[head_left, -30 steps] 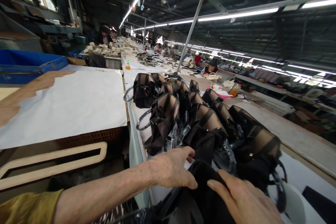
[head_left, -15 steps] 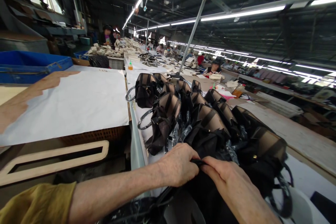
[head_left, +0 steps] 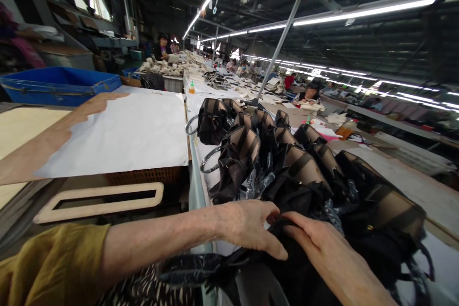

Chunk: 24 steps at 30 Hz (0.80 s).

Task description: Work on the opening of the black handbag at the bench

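Note:
A black bag (head_left: 287, 272) lies nearest me at the front of a row of dark brown and black handbags (head_left: 301, 167). My left hand (head_left: 251, 224) rests on the bag's top edge, fingers curled over the black fabric. My right hand (head_left: 315, 244) lies beside it, its fingertips pinching the same edge close to my left fingers. Clear plastic wrapping (head_left: 256, 184) sticks out between the bags just beyond my hands.
A white paper sheet (head_left: 129, 134) covers the table to the left, with a blue bin (head_left: 60, 86) behind it and a long beige frame-shaped piece (head_left: 100, 198) lower down. A slanted metal pole (head_left: 279, 43) rises behind the bags. Several people sit at cluttered tables further back.
Both hands came together on the black bag's top edge; the left fingers then spread forward over the fabric. The view swung slightly left.

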Each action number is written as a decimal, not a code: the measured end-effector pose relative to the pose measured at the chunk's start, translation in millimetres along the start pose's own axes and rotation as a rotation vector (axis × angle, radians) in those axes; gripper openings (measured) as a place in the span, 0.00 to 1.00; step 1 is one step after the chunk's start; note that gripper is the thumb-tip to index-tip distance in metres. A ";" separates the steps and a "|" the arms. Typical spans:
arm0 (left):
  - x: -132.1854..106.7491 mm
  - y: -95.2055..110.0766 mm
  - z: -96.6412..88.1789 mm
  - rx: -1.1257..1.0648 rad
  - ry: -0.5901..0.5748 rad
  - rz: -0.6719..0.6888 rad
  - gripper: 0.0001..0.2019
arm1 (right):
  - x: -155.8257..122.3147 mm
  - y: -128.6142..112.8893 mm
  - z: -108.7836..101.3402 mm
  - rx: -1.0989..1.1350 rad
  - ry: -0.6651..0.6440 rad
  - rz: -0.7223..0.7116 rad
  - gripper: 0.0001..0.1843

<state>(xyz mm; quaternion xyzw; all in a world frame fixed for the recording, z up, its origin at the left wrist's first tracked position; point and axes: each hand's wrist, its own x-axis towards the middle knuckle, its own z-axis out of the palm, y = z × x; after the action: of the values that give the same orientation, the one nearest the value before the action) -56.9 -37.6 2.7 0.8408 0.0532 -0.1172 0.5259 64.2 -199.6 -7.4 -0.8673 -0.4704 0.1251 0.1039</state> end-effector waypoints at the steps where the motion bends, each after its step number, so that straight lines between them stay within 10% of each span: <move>1: -14.3 -0.8 -2.5 -0.037 0.017 -0.014 0.36 | 0.8 -0.6 -0.7 0.012 -0.018 -0.004 0.16; 10: -96.3 -23.0 13.1 -0.043 0.471 -0.141 0.17 | 1.4 -16.7 2.0 -0.126 -0.026 0.184 0.23; 24: -56.6 -5.3 2.8 0.371 0.293 -0.004 0.06 | 2.3 -31.2 0.9 -0.171 -0.043 0.139 0.17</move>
<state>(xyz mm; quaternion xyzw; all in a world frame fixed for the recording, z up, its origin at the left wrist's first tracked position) -113.1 -35.8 11.2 0.9309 0.1080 -0.0028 0.3488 40.5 -181.0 0.7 -0.9007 -0.4202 0.1102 0.0104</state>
